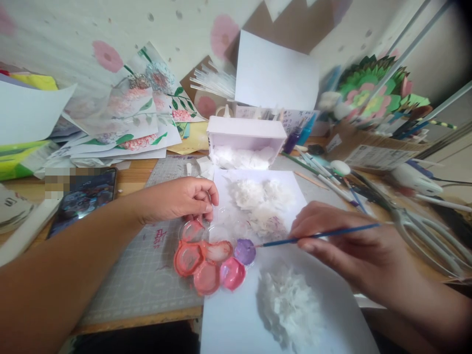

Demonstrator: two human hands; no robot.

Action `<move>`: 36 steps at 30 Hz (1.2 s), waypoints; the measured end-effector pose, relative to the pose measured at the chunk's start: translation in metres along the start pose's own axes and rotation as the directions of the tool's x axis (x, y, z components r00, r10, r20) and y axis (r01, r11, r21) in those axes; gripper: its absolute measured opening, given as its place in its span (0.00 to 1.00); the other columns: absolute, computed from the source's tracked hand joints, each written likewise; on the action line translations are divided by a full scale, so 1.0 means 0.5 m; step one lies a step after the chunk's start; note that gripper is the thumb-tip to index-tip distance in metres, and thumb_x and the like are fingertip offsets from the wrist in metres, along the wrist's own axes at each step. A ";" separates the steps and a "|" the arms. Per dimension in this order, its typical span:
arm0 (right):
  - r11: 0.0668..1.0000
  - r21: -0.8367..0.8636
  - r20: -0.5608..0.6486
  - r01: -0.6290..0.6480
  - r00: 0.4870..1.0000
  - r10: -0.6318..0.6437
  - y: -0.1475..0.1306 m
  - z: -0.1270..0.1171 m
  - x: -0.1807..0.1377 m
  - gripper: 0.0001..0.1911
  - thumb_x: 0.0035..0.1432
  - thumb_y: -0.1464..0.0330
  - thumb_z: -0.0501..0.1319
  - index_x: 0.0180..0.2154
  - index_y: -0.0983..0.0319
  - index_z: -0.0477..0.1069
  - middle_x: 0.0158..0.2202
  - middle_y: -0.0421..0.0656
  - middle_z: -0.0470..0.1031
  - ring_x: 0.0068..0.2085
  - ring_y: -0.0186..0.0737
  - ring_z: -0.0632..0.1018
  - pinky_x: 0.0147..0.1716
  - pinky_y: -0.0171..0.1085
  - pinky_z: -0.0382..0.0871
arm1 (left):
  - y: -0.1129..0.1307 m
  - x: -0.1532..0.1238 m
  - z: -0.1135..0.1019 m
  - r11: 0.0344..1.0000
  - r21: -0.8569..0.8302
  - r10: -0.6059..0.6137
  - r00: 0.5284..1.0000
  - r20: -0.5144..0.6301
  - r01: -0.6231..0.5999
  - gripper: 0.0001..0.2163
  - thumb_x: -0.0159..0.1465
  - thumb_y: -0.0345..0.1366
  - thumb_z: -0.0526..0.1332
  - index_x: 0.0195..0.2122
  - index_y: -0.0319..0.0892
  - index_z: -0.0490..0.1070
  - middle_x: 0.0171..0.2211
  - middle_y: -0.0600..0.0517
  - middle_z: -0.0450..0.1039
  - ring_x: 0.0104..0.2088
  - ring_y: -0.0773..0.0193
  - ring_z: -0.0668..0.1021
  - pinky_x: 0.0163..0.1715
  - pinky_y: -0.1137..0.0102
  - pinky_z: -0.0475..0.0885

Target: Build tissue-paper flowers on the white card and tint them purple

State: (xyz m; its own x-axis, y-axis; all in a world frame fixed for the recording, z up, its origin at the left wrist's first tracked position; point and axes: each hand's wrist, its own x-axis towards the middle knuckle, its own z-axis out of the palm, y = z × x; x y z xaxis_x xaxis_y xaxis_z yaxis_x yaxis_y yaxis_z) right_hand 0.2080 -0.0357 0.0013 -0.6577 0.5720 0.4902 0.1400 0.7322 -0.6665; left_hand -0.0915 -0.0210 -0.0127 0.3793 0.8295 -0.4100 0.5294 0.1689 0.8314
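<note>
Between the fingers of my right hand (342,241) is a thin blue paintbrush (280,241), its tip dipped in the purple well of a clear plastic paint palette (206,278). Other wells hold pink, coral and orange-red paint. My left hand (184,199), fingers curled, rests at the palette's far edge; whether it pinches the rim is hidden. White paper (236,324) lies under part of the palette. On it sit ruffled white tissue flowers (247,194) behind the palette, one with faint purple edges (267,221), and a larger white flower (291,309) in front.
A white box (247,129) with white tissue stands behind the paper. At left lies a phone (86,196) beside stacked flower paintings (125,128). Large scissors (416,221), several brushes (324,169) and a cardboard box (379,147) are at right. A grey cutting mat (147,275) covers the wooden table.
</note>
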 end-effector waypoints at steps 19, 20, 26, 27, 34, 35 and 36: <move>0.948 -0.317 -0.026 0.022 0.999 -0.032 -0.006 -0.044 -0.015 0.11 0.54 0.79 0.63 0.36 0.58 0.73 0.30 0.43 0.78 0.34 0.40 0.79 0.31 0.35 0.75 | -0.008 -0.002 -0.003 0.999 -0.046 0.030 0.999 0.026 -0.029 0.03 0.62 0.34 0.59 0.36 0.43 0.66 0.30 0.53 0.77 0.24 0.70 0.75 0.23 0.77 0.68; 0.947 -0.320 -0.015 0.028 0.999 -0.035 -0.005 -0.044 -0.013 0.11 0.54 0.79 0.63 0.36 0.58 0.73 0.30 0.43 0.78 0.34 0.40 0.79 0.31 0.35 0.75 | -0.008 -0.003 -0.002 0.999 -0.042 0.032 0.999 0.026 -0.031 0.03 0.62 0.34 0.59 0.36 0.43 0.66 0.30 0.53 0.77 0.24 0.69 0.75 0.23 0.77 0.68; 0.945 -0.324 -0.006 0.032 0.999 -0.036 -0.004 -0.043 -0.009 0.10 0.54 0.78 0.63 0.36 0.59 0.73 0.30 0.43 0.78 0.34 0.39 0.79 0.31 0.34 0.75 | -0.006 0.000 -0.001 0.999 -0.034 0.030 0.999 0.024 -0.029 0.03 0.61 0.34 0.59 0.36 0.43 0.66 0.30 0.53 0.77 0.24 0.69 0.75 0.23 0.76 0.68; 0.946 -0.323 -0.012 0.028 0.999 -0.033 -0.005 -0.044 -0.010 0.10 0.54 0.79 0.63 0.36 0.59 0.73 0.30 0.42 0.78 0.34 0.39 0.79 0.32 0.34 0.75 | -0.005 0.000 -0.001 0.999 -0.032 0.029 0.999 0.023 -0.028 0.03 0.61 0.34 0.59 0.35 0.43 0.66 0.29 0.53 0.77 0.24 0.69 0.75 0.22 0.76 0.67; 0.949 -0.309 0.001 0.055 0.998 -0.058 -0.006 -0.046 -0.012 0.11 0.54 0.80 0.63 0.36 0.59 0.72 0.30 0.43 0.77 0.33 0.39 0.78 0.31 0.35 0.74 | -0.001 -0.002 0.000 1.000 -0.024 0.021 1.000 0.017 -0.020 0.02 0.61 0.34 0.59 0.35 0.44 0.66 0.29 0.54 0.77 0.24 0.69 0.75 0.23 0.76 0.67; 0.949 -0.310 -0.002 0.052 0.998 -0.056 -0.006 -0.046 -0.012 0.11 0.54 0.80 0.63 0.36 0.59 0.72 0.29 0.43 0.77 0.33 0.39 0.78 0.31 0.35 0.74 | -0.001 -0.003 0.000 1.000 -0.022 0.019 1.000 0.015 -0.019 0.02 0.61 0.34 0.59 0.35 0.44 0.66 0.29 0.54 0.77 0.24 0.69 0.75 0.23 0.76 0.67; 0.950 -0.309 -0.009 0.044 0.999 -0.049 -0.005 -0.046 -0.011 0.11 0.54 0.80 0.62 0.36 0.59 0.73 0.30 0.43 0.77 0.33 0.40 0.79 0.32 0.35 0.74 | -0.001 -0.004 0.001 1.000 -0.022 0.019 1.000 0.015 -0.019 0.02 0.61 0.34 0.59 0.35 0.44 0.66 0.29 0.54 0.77 0.24 0.69 0.75 0.23 0.76 0.67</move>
State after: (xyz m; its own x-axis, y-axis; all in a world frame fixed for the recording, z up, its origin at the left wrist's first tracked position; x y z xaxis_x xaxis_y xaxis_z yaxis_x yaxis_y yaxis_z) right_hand 0.2283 -0.0325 0.0132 -0.6572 0.5385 0.5274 0.3326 0.8351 -0.4383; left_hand -0.0922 -0.0227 -0.0124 0.4005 0.8247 -0.3993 0.5050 0.1649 0.8472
